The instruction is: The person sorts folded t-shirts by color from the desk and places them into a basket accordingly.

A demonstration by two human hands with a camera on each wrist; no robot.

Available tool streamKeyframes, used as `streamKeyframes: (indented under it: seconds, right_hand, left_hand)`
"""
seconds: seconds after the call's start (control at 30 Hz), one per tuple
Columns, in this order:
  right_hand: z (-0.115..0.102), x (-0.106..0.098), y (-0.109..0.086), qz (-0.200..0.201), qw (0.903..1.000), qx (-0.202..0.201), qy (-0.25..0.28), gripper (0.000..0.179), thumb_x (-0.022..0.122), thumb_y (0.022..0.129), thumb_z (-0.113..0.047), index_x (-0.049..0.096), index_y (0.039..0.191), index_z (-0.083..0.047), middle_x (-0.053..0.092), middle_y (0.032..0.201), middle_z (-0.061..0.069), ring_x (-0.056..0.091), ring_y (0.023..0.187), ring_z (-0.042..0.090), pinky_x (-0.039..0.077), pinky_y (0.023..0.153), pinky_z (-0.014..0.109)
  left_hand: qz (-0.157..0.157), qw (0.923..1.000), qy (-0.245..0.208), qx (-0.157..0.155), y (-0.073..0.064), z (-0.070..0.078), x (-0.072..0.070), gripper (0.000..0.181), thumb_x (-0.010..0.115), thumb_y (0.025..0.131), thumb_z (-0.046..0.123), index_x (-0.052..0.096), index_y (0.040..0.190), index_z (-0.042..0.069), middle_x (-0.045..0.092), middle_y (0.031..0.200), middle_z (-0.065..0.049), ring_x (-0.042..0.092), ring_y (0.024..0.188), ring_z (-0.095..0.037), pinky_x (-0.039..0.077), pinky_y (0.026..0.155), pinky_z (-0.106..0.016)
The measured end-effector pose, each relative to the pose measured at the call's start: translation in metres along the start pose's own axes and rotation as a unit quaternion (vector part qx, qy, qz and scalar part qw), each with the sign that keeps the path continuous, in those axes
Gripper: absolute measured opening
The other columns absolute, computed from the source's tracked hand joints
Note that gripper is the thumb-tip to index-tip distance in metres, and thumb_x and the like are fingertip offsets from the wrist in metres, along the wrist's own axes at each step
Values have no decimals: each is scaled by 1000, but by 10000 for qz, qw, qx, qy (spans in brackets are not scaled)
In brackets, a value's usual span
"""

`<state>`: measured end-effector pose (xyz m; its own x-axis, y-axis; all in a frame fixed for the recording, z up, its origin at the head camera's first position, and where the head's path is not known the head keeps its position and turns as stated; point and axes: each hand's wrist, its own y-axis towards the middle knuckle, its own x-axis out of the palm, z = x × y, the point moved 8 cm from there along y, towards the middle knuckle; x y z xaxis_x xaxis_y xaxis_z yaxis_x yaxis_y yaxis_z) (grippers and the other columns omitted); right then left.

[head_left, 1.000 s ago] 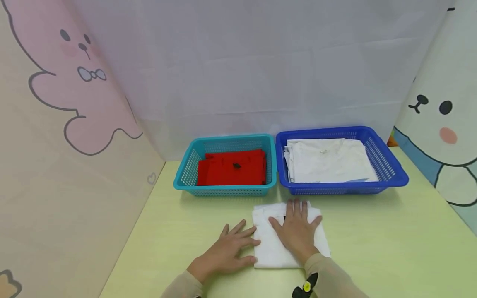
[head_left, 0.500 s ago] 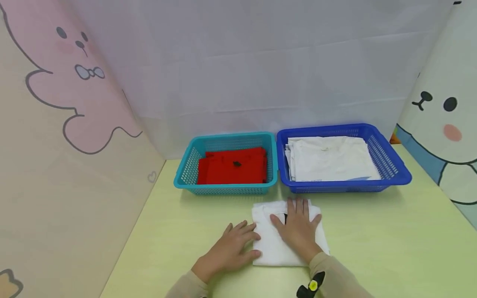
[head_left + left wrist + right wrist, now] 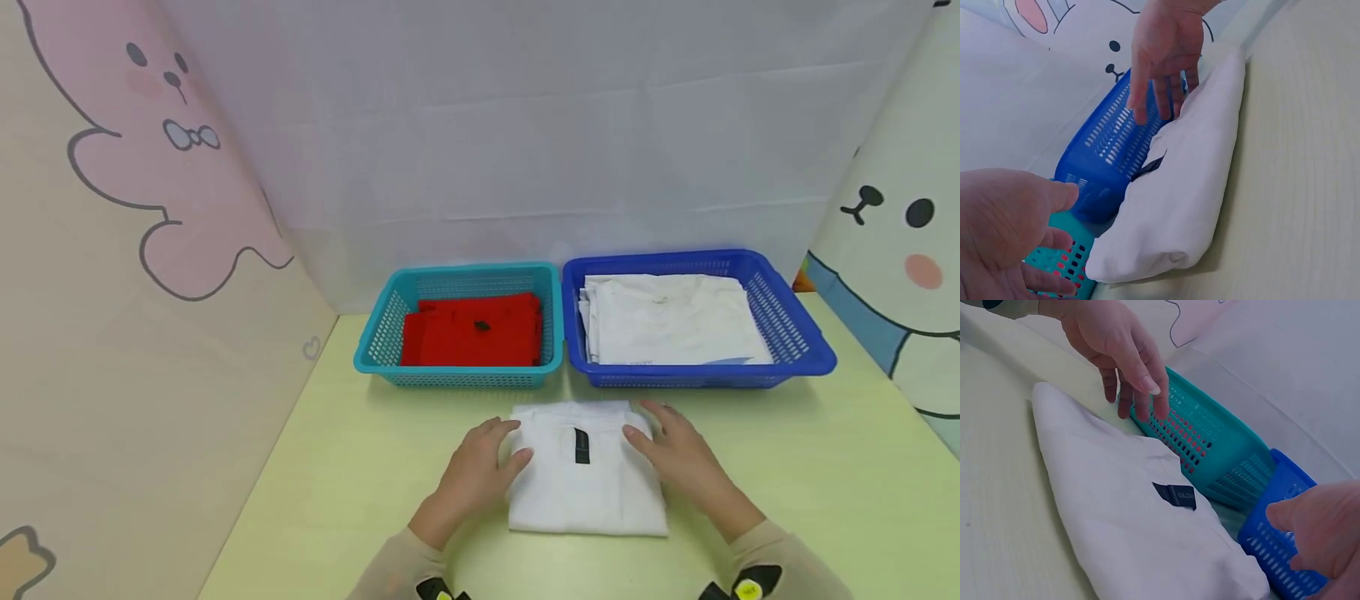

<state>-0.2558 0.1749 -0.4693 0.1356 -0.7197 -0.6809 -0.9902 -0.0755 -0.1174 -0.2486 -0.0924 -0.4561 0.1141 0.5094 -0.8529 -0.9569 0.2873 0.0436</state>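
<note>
A folded white shirt point(image 3: 562, 500) with a black neck label point(image 3: 582, 446) lies flat on the table in front of the two baskets. At its left edge is my left hand point(image 3: 480, 467), fingers relaxed and slightly bent, gripping nothing. Beside the right edge my right hand point(image 3: 682, 458) hovers with thumb and fingers spread apart, also holding nothing. The left wrist view shows the shirt point(image 3: 1179, 187) between both hands, its layers visible at the near end. In the right wrist view the label point(image 3: 1175, 495) is plain on the shirt's upper face.
Behind the shirt stands a teal basket point(image 3: 457, 379) with folded red cloth point(image 3: 472, 337). Touching its right side is a blue basket point(image 3: 810, 358) with folded white cloth point(image 3: 675, 321). Printed sheets point(image 3: 210, 350) wall in the pale yellow table point(image 3: 322, 475).
My right hand has lifted off the shirt's middle and moved to its right edge, uncovering the black label. My left hand has shifted slightly up along the left edge.
</note>
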Motion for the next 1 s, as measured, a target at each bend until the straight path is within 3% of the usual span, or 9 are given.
streamKeyframes:
  seconds: [0.13, 0.3, 0.37, 0.43, 0.57, 0.67, 0.73, 0.83, 1.0]
  right_hand:
    - [15, -2, -3, -495, 9943, 373, 867, 82, 51, 94, -55, 24, 151, -2, 28, 146, 35, 37, 128, 50, 43, 95, 57]
    - [23, 7, -3, -976, 9616, 792, 2440, 79, 57, 95, -44, 21, 151, -2, 16, 150, 34, 27, 134, 49, 51, 88, 48]
    - [23, 12, -3, -1109, 9501, 900, 2775, 77, 59, 95, -41, 22, 151, -3, 12, 152, 33, 26, 134, 49, 51, 88, 48]
    - [22, 17, -3, -1223, 9441, 898, 2927, 74, 59, 95, -38, 24, 151, -4, 11, 151, 34, 36, 129, 48, 50, 87, 47]
    - [21, 26, -2, -1442, 9278, 828, 3340, 69, 60, 96, -32, 27, 150, -4, 27, 143, 31, 57, 107, 34, 51, 83, 43]
    - [19, 31, -2, -1612, 9193, 722, 3518, 67, 61, 96, -29, 29, 149, -4, 35, 140, 27, 62, 97, 25, 53, 79, 40]
    - [17, 33, -1, -1651, 9232, 608, 3417, 66, 62, 95, -28, 31, 149, -4, 30, 145, 26, 61, 98, 24, 53, 78, 39]
    - [16, 34, -1, -1543, 9384, 434, 3062, 66, 66, 92, -28, 36, 147, -7, 26, 149, 25, 58, 102, 26, 53, 77, 37]
    - [19, 34, -2, -1166, 9594, 242, 2555, 69, 75, 84, -26, 44, 143, -12, 28, 152, 21, 44, 118, 33, 52, 78, 35]
  left_hand:
    - [-11, 9990, -210, -402, 3, -5, 4, 50, 60, 93, 41, 56, 134, 14, 58, 127, -10, 52, 118, -30, 43, 98, -47]
    - [-156, 9971, -297, -683, 5, -8, 15, 48, 64, 90, 40, 59, 129, 11, 63, 103, -8, 57, 100, -27, 47, 84, -43]
    - [-195, 9958, -524, -731, 7, -8, 18, 47, 65, 89, 39, 60, 126, 10, 61, 90, -4, 56, 89, -22, 47, 75, -38]
    - [-228, 9925, -863, -834, 8, -10, 21, 47, 66, 89, 39, 61, 125, 11, 59, 85, -2, 53, 82, -19, 46, 69, -34]
    - [-390, 9736, -1889, -1220, 9, -16, 29, 47, 69, 87, 39, 61, 125, 13, 56, 90, -3, 50, 81, -17, 46, 65, -30]
    - [-508, 9502, -2730, -1416, 9, -19, 36, 46, 71, 87, 35, 60, 126, 15, 55, 98, -7, 52, 85, -20, 48, 68, -31]
    - [-591, 9365, -3155, -1410, 10, -18, 40, 45, 71, 87, 32, 60, 127, 15, 57, 107, -9, 54, 91, -21, 50, 75, -33]
    - [-720, 9247, -3507, -1292, 10, -16, 45, 47, 73, 86, 26, 59, 129, 16, 58, 118, -11, 56, 98, -21, 51, 80, -35]
    - [-780, 9303, -3449, -971, 10, -12, 51, 56, 77, 80, 10, 57, 132, 20, 59, 120, -8, 60, 96, -18, 54, 73, -33]
